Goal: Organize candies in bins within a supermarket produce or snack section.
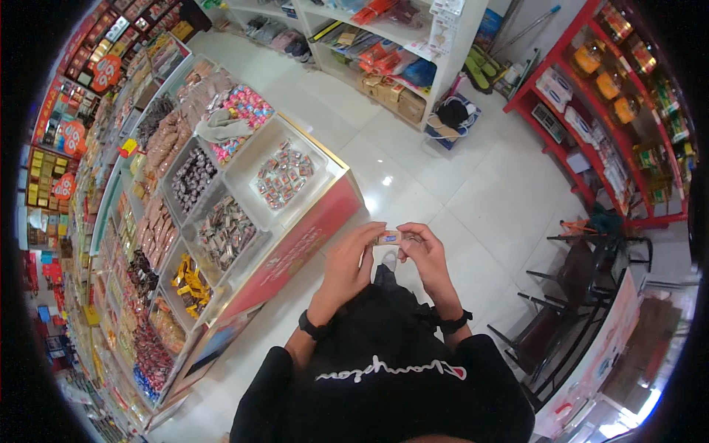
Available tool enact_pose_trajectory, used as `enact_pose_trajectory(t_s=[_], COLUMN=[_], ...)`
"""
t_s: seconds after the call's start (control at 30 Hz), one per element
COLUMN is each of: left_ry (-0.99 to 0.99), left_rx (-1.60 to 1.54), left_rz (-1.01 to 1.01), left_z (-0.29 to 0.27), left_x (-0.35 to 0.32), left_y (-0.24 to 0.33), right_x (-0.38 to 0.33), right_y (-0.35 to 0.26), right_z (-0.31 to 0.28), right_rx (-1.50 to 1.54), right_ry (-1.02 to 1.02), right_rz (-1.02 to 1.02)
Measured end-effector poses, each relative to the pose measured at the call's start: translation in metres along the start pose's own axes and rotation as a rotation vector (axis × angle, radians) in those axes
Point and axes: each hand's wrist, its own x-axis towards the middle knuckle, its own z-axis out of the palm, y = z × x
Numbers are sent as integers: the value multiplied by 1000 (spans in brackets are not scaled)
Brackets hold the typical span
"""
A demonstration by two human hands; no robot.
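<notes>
Left hand: my left hand (346, 260) is closed on one end of the packet (389, 238), fingertips curled over its top edge, thumb hidden beneath.
Right hand: my right hand (426, 255) pinches the other end, fingers narrow and bent in toward the left.
Packet: a small flat wrapper, orange and pale, held level between both hands in front of my chest; its print is too small to tell.
Grip advice: I judge the step is working the wrapper at its middle, so I should keep both pinches close to the seam and pull evenly, not twist, or the contents may spill.
Below the hands: a black bag (384, 310) hangs against my front, right under the packet, and would catch anything dropped.
To the left of my hands: the sweets stand (303, 244) with its bins of wrapped sweets, near but not touching.
Ahead and right: the floor (473, 192), pale tiles.
Wrists: a dark band on each, clear of the work.
</notes>
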Motion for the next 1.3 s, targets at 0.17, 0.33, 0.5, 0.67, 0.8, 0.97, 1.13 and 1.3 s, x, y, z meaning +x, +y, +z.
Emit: enact_pose_trajectory(t_s=[0.17, 0.33, 0.5, 0.67, 0.8, 0.97, 1.13, 1.3], left_ry=[-39, -217, -286, -266, -326, -472, -300, 34], left_rx=[-120, -103, -191, -518, -599, 20, -285, 3], left_rz=[-369, -641, -717, -838, -735, -539, -854, -859], left_z=[-11, -9, -3, -15, -25, -42, -82, -125], left_x=[-26, -41, -64, -45, -10, 11, 11, -16], left_y=[12, -9, -40, -71, -109, -148, -223, -297], right_x=[-3, 2, 8, 25, 42, 95, 169, 280], right_y=[5, 15, 37, 28, 30, 43, 65, 111], right_z=[16, 24, 38, 55, 66, 88, 140, 212], right_rx=[-226, -525, -695, -789, -1013, -1247, -1466, -1526], right_ry=[-18, -94, -182, -2, 78, 98, -190, -428], right_rz=[-93, -186, -115, -308, -373, -344, -418, -508])
